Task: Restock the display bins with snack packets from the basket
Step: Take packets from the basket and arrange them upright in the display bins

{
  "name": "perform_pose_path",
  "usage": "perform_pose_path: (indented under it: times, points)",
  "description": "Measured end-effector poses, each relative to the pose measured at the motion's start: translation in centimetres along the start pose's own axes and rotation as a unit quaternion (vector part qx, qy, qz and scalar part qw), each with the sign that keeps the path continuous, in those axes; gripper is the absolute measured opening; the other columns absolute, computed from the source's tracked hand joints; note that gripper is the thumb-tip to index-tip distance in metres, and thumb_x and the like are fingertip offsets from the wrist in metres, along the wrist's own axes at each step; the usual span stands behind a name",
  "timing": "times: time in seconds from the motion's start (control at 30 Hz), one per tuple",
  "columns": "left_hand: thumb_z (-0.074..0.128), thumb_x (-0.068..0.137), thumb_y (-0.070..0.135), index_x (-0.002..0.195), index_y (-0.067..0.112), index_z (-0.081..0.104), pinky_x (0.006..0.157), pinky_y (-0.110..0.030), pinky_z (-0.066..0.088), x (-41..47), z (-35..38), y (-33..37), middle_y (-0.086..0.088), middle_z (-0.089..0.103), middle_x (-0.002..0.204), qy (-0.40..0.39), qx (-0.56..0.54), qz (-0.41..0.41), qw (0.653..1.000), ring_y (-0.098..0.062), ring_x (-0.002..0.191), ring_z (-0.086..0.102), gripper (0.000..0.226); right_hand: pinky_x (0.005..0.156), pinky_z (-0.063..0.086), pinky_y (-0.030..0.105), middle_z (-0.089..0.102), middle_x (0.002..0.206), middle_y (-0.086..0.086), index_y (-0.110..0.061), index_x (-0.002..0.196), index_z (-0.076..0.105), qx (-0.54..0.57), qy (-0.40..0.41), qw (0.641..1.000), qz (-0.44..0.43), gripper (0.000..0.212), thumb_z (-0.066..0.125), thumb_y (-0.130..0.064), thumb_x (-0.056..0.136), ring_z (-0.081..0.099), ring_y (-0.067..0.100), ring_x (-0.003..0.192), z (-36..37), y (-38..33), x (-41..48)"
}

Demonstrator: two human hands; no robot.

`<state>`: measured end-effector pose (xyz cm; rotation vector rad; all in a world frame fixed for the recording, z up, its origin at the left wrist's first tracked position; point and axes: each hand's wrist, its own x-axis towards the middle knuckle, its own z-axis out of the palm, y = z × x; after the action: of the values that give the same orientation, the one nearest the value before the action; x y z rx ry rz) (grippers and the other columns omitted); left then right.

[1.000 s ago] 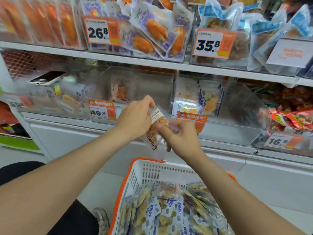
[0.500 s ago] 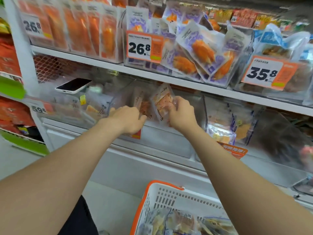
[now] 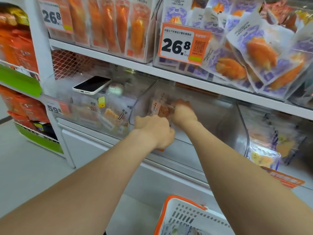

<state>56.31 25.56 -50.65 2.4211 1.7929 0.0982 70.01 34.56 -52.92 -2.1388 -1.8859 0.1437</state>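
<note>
A clear display bin (image 3: 225,122) sits on the lower shelf, mostly bare inside. My right hand (image 3: 183,113) reaches into its left part and pinches a clear snack packet (image 3: 163,111) with orange-brown contents, held upright against the bin's left wall. My left hand (image 3: 156,131) is at the bin's front rim with its fingers curled over the edge, covering the price tag. The white basket (image 3: 184,201) with an orange rim stands on the floor below, and a few packets show through at the bottom edge of the view.
A phone (image 3: 92,85) lies on top of the packets in the bin to the left, tagged 59.8. The bin on the right (image 3: 264,146) holds several packets. The shelf above (image 3: 194,78) overhangs the bins, carrying orange and purple packets tagged 26.8.
Both hands moved from above the basket up to the bin. My right hand carried the packet over the rim and down into the bin; my left hand let go of it and went to the front rim.
</note>
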Motion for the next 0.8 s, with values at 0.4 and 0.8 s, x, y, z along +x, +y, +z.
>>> perform_pose_path:
  times: [0.4,0.8]
  points:
    - [0.034,0.105,0.042,0.122,0.015,0.067,0.105,-0.05,0.034,-0.4,-0.2,0.5,-0.013,0.063,0.133,-0.016,0.008,-0.019,1.0,-0.036,0.123,0.059,0.046,0.07,0.044,0.033,0.057,0.112,0.014,-0.008,0.132,0.043,0.12,0.076,0.99,0.007,0.053,0.071,-0.015,0.087,0.057,0.032,0.094,2.1,1.3,0.9]
    - [0.035,0.104,0.053,0.134,0.022,0.06,0.109,-0.055,0.036,-1.4,-0.1,1.4,-0.011,0.057,0.143,-0.044,0.004,-0.05,0.998,-0.038,0.131,0.051,0.05,0.099,0.053,0.045,0.075,0.113,0.015,-0.004,0.106,0.076,0.166,-0.115,0.978,-0.055,0.039,0.044,-0.009,0.083,0.064,0.036,0.113,-0.6,2.9,-3.8]
